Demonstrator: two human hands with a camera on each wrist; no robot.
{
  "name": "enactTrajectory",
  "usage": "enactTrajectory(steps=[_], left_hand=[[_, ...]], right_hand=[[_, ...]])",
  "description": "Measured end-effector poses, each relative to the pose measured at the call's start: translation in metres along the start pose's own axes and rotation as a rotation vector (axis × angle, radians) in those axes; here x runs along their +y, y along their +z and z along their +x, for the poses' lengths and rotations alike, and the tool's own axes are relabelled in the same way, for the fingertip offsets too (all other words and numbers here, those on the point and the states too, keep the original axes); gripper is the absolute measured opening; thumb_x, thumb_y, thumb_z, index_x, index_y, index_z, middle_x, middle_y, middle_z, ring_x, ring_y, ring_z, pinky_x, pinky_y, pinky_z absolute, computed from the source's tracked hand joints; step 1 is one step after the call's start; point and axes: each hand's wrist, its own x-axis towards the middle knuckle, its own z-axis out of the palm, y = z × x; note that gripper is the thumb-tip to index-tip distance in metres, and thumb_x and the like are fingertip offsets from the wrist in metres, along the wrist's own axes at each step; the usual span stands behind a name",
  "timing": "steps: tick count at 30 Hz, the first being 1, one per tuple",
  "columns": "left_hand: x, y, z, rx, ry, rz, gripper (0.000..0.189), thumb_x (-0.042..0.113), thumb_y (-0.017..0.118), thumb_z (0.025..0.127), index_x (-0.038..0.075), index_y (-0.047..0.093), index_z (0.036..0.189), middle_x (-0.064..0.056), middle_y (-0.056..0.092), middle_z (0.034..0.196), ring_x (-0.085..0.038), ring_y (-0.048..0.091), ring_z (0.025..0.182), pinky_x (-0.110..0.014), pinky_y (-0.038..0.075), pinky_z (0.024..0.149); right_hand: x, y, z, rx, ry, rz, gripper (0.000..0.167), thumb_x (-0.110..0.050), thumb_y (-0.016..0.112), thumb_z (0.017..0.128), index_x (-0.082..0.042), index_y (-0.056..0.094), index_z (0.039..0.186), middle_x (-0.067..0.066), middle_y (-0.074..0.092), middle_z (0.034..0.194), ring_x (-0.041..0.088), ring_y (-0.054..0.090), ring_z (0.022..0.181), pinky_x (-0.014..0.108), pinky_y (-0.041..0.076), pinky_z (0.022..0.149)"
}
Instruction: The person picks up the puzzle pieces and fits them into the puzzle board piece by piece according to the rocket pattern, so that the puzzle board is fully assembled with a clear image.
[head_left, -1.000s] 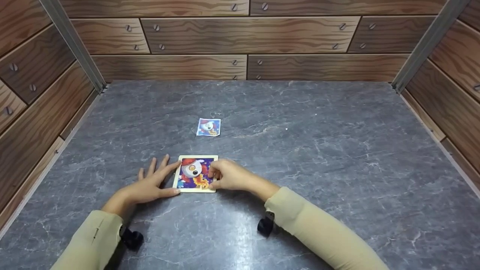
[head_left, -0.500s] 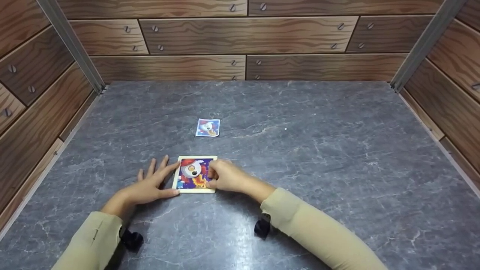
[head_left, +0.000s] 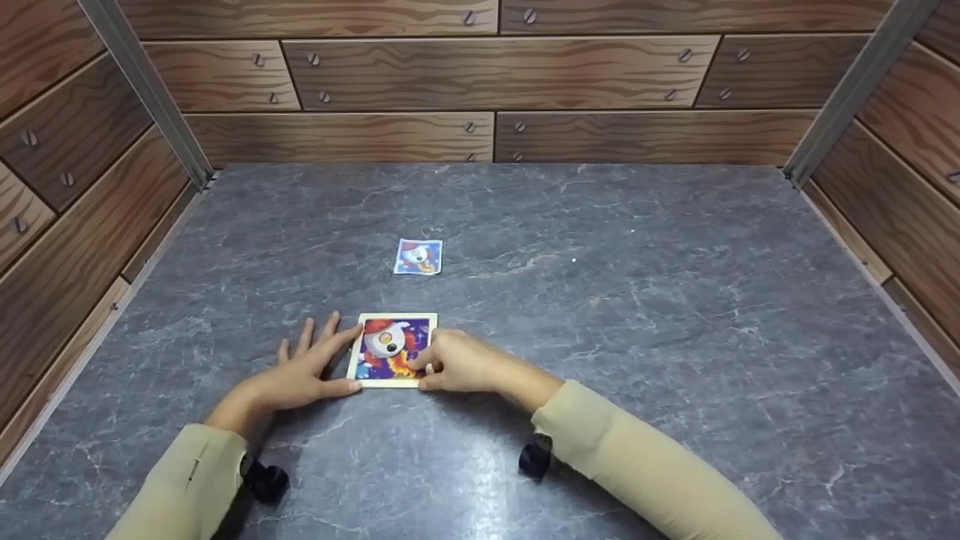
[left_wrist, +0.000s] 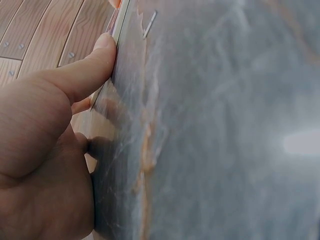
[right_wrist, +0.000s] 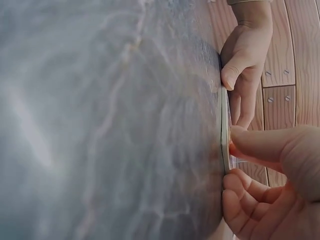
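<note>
A square picture puzzle (head_left: 385, 349) in a cream frame lies flat on the table, with a cartoon figure on a purple ground. My left hand (head_left: 300, 367) rests beside it, fingers spread; thumb and index fingertip touch the frame's left side. On the opposite side, my right hand (head_left: 469, 361) has its thumb at the lower right corner and its index finger bent onto the picture. In the right wrist view the other right fingers (right_wrist: 242, 195) curl by the frame's edge. The hand hides the puzzle's lower right part. In the left wrist view the left thumb (left_wrist: 95, 60) lies along the frame.
Behind the puzzle lies a small paper card (head_left: 418, 257) with a similar picture. The grey marbled table (head_left: 637, 315) has wood-patterned walls (head_left: 495, 75) at its back and sides. Black wrist cameras sit on both sleeves, the left one (head_left: 265, 482) close to the tabletop.
My right hand has shifted slightly toward me along the puzzle's right edge, its index finger now further out over the picture. The left hand and the card have stayed in place.
</note>
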Motion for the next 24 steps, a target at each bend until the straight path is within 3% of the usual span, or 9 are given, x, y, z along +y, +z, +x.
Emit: enactTrajectory(steps=[4, 8, 15, 24], left_hand=[[0.000, 0.001, 0.000, -0.001, -0.002, -0.004, 0.084, 0.053, 0.060, 0.084, 0.024, 0.017, 0.151, -0.014, -0.013, 0.154, -0.038, -0.026, 0.133, -0.064, -0.022, 0.095], [0.001, 0.001, 0.001, -0.005, -0.005, -0.006, 0.084, 0.053, 0.060, 0.084, 0.024, 0.017, 0.151, -0.014, -0.014, 0.154, -0.038, -0.026, 0.133, -0.063, -0.022, 0.096], [0.001, 0.000, 0.004, -0.006, 0.007, 0.002, 0.083, 0.053, 0.059, 0.085, 0.024, 0.017, 0.151, -0.014, -0.013, 0.154, -0.038, -0.025, 0.133, -0.063, -0.021, 0.096], [-0.001, -0.003, 0.002, -0.011, 0.012, -0.018, 0.082, 0.051, 0.059, 0.086, 0.024, 0.017, 0.151, -0.014, -0.013, 0.154, -0.038, -0.024, 0.134, -0.064, -0.020, 0.096]], right_hand=[[-0.002, -0.001, -0.004, -0.038, -0.016, -0.048, 0.032, -0.021, 0.074, 0.080, -0.011, 0.071, 0.110, 0.004, 0.056, 0.085, 0.014, 0.048, 0.080, 0.027, 0.042, 0.073], [-0.002, -0.003, -0.007, -0.045, 0.019, -0.010, 0.038, -0.023, 0.072, 0.082, -0.014, 0.067, 0.118, 0.005, 0.057, 0.091, 0.012, 0.049, 0.081, 0.026, 0.043, 0.073], [-0.004, -0.007, -0.012, -0.088, 0.021, 0.014, 0.034, -0.024, 0.071, 0.083, -0.016, 0.068, 0.116, 0.001, 0.058, 0.083, 0.010, 0.049, 0.074, 0.023, 0.041, 0.065], [0.003, -0.023, -0.030, -0.014, -0.005, 0.085, 0.042, -0.023, 0.067, 0.087, -0.011, 0.060, 0.126, 0.003, 0.061, 0.090, 0.011, 0.056, 0.076, 0.024, 0.046, 0.069]])
